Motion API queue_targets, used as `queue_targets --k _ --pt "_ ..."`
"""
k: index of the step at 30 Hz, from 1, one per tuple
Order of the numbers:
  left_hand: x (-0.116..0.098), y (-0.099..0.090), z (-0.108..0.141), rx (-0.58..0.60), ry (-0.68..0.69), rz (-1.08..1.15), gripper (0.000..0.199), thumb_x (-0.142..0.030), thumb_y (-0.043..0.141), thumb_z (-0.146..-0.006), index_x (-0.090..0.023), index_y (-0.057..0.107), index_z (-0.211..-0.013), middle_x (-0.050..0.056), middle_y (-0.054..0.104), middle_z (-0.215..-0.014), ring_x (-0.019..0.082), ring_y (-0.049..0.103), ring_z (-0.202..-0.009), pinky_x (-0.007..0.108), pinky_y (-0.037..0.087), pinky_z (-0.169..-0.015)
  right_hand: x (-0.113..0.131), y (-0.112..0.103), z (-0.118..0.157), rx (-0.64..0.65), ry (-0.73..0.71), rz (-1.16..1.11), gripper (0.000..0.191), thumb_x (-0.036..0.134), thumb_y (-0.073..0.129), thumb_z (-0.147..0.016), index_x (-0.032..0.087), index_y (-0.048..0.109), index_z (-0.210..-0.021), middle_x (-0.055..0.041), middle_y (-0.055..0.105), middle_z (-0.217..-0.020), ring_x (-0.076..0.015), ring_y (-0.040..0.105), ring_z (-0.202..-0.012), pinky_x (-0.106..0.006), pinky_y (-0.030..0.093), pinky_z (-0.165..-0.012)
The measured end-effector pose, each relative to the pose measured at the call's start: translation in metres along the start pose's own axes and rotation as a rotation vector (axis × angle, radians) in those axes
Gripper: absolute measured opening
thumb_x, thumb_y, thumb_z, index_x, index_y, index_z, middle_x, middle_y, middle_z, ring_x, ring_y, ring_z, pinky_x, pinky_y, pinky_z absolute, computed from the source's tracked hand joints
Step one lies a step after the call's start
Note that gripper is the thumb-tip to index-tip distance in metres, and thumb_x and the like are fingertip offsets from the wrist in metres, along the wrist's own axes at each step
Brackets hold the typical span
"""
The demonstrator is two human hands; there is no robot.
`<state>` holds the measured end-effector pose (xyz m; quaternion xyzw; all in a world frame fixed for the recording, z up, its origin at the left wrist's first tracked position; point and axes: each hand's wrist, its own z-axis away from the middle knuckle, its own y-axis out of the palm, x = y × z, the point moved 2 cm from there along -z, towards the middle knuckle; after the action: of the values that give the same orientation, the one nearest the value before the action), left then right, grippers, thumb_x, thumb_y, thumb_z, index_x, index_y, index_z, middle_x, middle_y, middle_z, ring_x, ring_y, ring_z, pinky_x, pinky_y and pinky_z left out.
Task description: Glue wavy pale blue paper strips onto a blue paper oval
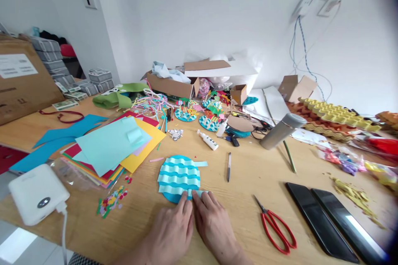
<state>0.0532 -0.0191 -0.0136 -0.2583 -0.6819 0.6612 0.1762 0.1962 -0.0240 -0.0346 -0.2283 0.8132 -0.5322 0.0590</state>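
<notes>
A round blue paper disc lies on the table before me, crossed by several wavy light-blue paper strips. My left hand has its fingers closed and the fingertips pressed on the lowest strip near the disc's lower edge. Right beside it, my right hand is closed with its fingertips on the same strip, whose end shows past the disc's right side. What lies beneath the fingers is hidden. One higher strip sticks out beyond the disc's right edge.
Coloured paper sheets and paper bits lie left, near a white power bank. Behind the disc are a glue bottle and finished discs. To the right are a pen, red-handled scissors, phones and a flask.
</notes>
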Motion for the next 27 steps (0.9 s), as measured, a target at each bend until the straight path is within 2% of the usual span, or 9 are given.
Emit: queue_targets --k 4,11,17,21,27 --pt "0.000 -0.001 0.000 -0.020 0.004 0.002 0.031 -0.019 0.038 -0.093 -0.020 0.061 -0.114 0.009 0.060 -0.134 0.017 0.068 -0.060 0.029 0.054 -0.051 0.001 -0.002 0.002 0.003 0.027 -0.006 0.030 0.009 0.047 -0.091 0.016 0.057 -0.118 -0.0062 0.060 -0.085 -0.0197 0.055 -0.075 -0.030 0.052 -0.064" --pt "0.003 0.008 0.003 -0.066 0.073 -0.074 0.026 -0.018 0.044 -0.088 -0.019 0.067 -0.103 0.012 0.059 -0.135 0.016 0.067 -0.053 0.027 0.051 -0.046 -0.002 -0.004 0.004 -0.035 0.002 -0.031 0.041 0.008 0.038 -0.092 0.009 0.049 -0.131 -0.0082 0.060 -0.083 -0.0207 0.056 -0.074 -0.031 0.052 -0.060" --pt "0.005 0.019 0.004 -0.070 0.102 -0.084 0.029 -0.017 0.043 -0.087 -0.019 0.066 -0.105 0.011 0.061 -0.133 0.015 0.066 -0.051 0.027 0.050 -0.043 -0.002 -0.002 0.003 -0.029 -0.040 -0.019 0.037 0.008 0.041 -0.090 0.008 0.054 -0.125 -0.0096 0.062 -0.084 -0.0221 0.055 -0.073 -0.033 0.052 -0.059" --pt "0.005 0.020 0.004 -0.064 0.098 -0.070 0.031 -0.016 0.043 -0.087 -0.018 0.065 -0.109 0.013 0.060 -0.134 0.016 0.066 -0.051 0.028 0.050 -0.044 -0.001 -0.001 0.001 -0.023 -0.066 -0.023 0.038 0.007 0.043 -0.089 0.007 0.053 -0.125 -0.0094 0.064 -0.084 -0.0219 0.054 -0.072 -0.034 0.052 -0.060" --pt "0.003 0.017 0.004 -0.067 0.093 -0.082 0.027 -0.019 0.046 -0.088 -0.018 0.066 -0.106 0.014 0.059 -0.135 0.015 0.065 -0.049 0.027 0.051 -0.042 -0.002 -0.004 0.001 -0.021 -0.020 -0.060 0.040 0.007 0.040 -0.090 0.009 0.052 -0.127 -0.0087 0.061 -0.082 -0.0213 0.055 -0.072 -0.032 0.053 -0.060"
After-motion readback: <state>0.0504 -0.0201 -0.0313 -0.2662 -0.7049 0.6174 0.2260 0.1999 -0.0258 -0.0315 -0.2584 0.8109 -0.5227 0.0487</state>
